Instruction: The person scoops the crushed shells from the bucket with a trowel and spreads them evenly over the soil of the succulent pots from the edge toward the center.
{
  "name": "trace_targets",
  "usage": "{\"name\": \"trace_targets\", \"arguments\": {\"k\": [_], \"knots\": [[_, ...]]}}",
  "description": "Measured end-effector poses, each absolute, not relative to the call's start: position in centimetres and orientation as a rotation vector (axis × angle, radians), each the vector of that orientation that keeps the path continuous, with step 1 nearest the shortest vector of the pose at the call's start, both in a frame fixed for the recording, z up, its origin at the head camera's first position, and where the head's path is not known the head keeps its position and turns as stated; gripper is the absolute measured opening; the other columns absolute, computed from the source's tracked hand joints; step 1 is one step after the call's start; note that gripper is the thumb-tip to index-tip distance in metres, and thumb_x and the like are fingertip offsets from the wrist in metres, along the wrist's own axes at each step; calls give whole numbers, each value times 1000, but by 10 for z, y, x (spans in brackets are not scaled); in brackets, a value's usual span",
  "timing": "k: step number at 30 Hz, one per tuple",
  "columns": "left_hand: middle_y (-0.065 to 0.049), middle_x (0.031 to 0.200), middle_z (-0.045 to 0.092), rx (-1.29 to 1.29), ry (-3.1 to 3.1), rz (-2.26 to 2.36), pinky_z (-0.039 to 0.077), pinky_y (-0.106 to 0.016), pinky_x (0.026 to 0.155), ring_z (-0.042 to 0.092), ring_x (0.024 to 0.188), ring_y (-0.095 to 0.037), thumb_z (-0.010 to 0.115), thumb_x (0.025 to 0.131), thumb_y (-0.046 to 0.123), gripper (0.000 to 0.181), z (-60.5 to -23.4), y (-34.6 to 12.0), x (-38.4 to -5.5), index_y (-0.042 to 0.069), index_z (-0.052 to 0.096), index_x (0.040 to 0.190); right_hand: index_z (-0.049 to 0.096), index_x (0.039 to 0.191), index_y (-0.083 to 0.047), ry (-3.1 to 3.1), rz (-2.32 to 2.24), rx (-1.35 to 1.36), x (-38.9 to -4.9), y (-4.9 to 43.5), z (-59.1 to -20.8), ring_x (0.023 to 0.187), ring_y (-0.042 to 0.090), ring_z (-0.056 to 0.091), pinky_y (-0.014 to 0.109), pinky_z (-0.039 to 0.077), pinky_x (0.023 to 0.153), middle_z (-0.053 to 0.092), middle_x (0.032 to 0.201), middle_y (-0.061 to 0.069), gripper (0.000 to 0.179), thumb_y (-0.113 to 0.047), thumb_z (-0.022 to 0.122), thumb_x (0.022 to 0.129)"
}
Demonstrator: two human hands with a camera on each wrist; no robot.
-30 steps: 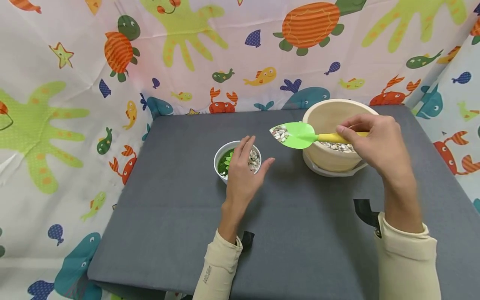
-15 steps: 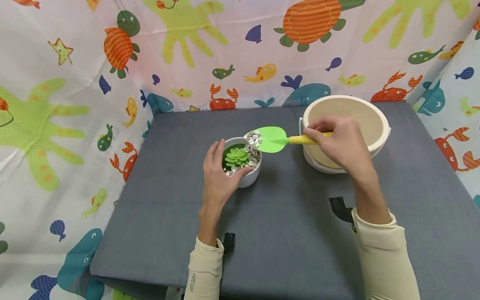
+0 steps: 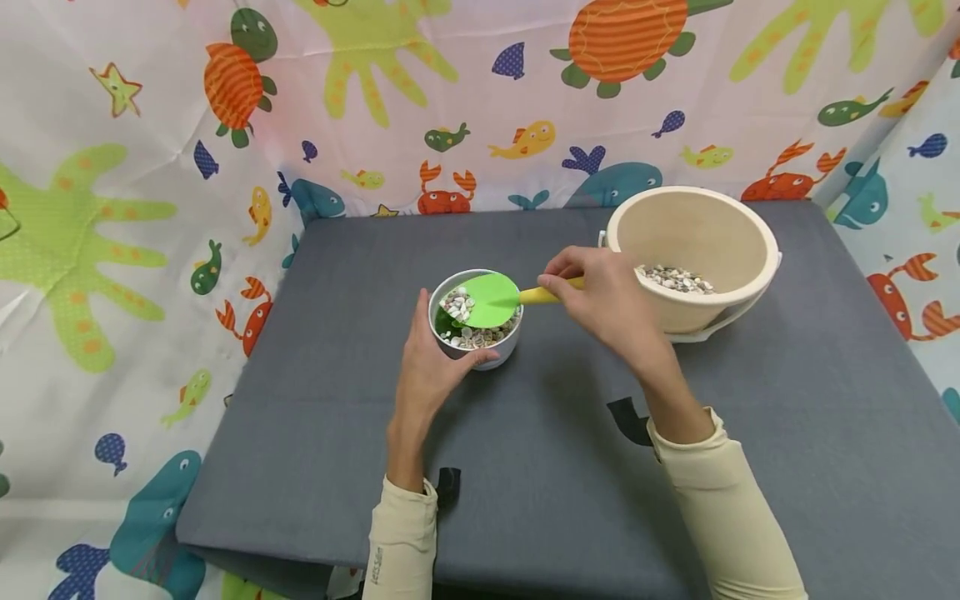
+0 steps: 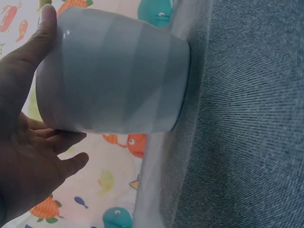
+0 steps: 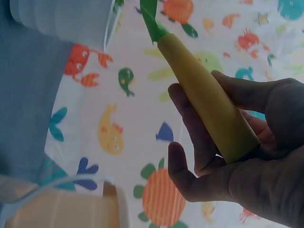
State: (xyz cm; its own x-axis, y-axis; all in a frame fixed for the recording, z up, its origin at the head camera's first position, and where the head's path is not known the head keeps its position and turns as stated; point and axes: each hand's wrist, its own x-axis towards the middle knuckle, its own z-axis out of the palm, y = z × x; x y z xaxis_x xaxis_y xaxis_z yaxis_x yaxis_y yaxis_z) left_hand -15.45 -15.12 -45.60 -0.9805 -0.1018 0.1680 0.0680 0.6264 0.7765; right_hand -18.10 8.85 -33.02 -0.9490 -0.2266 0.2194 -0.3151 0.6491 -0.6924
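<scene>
A small hand trowel with a green blade (image 3: 495, 302) and a yellow handle (image 5: 204, 95) is pinched by the handle in my right hand (image 3: 611, 296). Its blade lies over the mouth of a small white pot (image 3: 501, 353), with pale pebbles (image 3: 456, 305) at the tip. My left hand (image 3: 427, 367) holds that pot from the left and near side, thumb and fingers at its wall (image 4: 118, 71). More stones (image 3: 480, 337) show inside the pot. The blade hides most of the green succulent there.
A cream bucket (image 3: 738, 287) with a pale handle stands at the right back, pebbles (image 3: 678, 279) inside. Both sit on a grey cloth-covered table (image 3: 322, 467). A sea-animal print curtain (image 3: 360, 158) hangs behind and at the sides.
My right hand has carried the trowel with its pebbles left from the bucket to over the pot. My left hand, earlier above the pot, has come to its side and taken hold of it.
</scene>
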Motion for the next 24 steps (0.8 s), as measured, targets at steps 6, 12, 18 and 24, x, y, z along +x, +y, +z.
{"name": "trace_targets", "arguments": {"k": [6, 12, 18, 24], "knots": [[-9, 175, 24, 41, -2608, -1310, 37, -53, 125, 34, 159, -29, 97, 68, 49, 137, -457, -149, -154, 10, 13, 169, 80, 101, -1, -2756, 989, 544, -169, 66, -331, 85, 29, 55, 36, 48, 73, 79, 95, 15, 12, -12, 76, 96], [-16, 163, 39, 64, -2595, -1272, 45, -55, 119, 47, 146, -34, 100, 63, 48, 140, -456, -148, -155, 12, 16, 168, 81, 99, -2, -2610, 807, 683, -159, 57, -332, 80, 28, 51, 37, 41, 72, 79, 90, 13, 12, -11, 82, 90], [-20, 146, 48, 115, -2575, -1189, 50, -53, 111, 54, 130, -37, 102, 57, 48, 143, -456, -145, -153, 7, 21, 167, 81, 101, -3, -2466, 599, 858, -153, 59, -333, 81, 27, 50, 40, 45, 77, 77, 91, 13, 15, -12, 82, 90], [-23, 136, 48, 187, -2555, -1077, 50, -53, 108, 51, 123, -38, 103, 51, 51, 147, -458, -136, -151, 0, 25, 164, 80, 102, -2, -2358, 529, 952, -151, 68, -333, 82, 26, 48, 45, 46, 83, 75, 89, 12, 14, -11, 81, 91]]}}
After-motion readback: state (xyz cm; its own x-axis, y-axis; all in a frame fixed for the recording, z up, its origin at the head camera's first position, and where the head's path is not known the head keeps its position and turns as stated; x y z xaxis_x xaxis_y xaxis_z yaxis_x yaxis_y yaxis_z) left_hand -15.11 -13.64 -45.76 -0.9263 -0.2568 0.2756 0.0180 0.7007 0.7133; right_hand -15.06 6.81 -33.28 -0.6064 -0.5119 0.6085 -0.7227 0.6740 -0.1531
